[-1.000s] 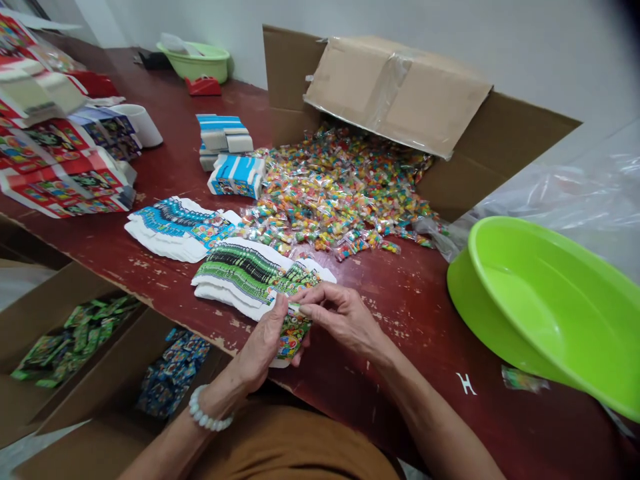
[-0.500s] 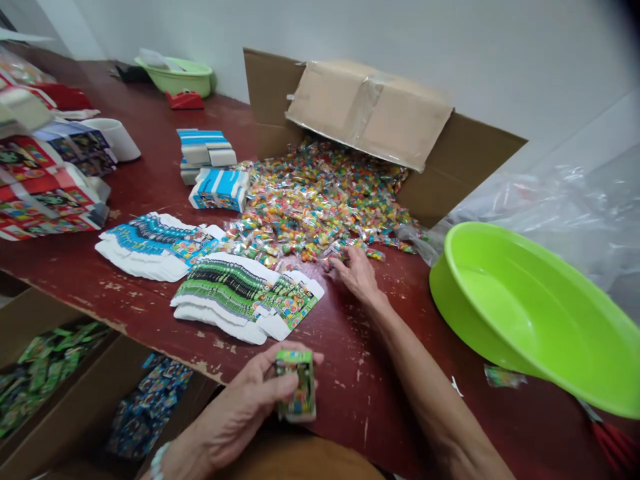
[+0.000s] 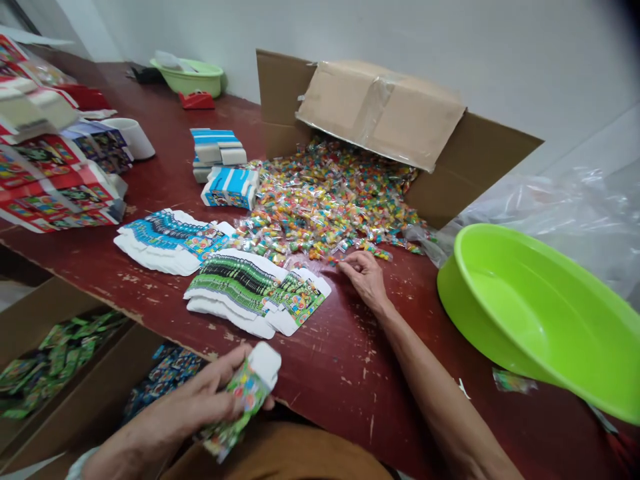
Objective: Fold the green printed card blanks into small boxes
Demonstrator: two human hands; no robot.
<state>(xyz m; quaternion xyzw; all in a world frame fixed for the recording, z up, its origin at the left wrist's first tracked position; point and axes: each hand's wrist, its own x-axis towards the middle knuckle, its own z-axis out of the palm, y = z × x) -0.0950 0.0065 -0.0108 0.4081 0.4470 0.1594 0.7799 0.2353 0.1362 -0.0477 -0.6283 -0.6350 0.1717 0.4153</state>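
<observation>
My left hand grips a small green printed carton with its white flap open, held off the table's front edge. My right hand rests on the red table at the near edge of a pile of small wrapped candies, its fingers curled and pinched on a candy packet. A fanned stack of flat green cartons lies between the two hands. A fanned stack of flat blue cartons lies to its left.
A tipped cardboard box spills the candies. A large green basin sits right, by clear plastic sheeting. Folded blue boxes, red display packs, a far green bowl. Floor cartons hold green and blue packs.
My hands parted after working the green carton together. The left lowered it off the table edge and tilted it, flap open. The right reached out to the candy pile and pinched there.
</observation>
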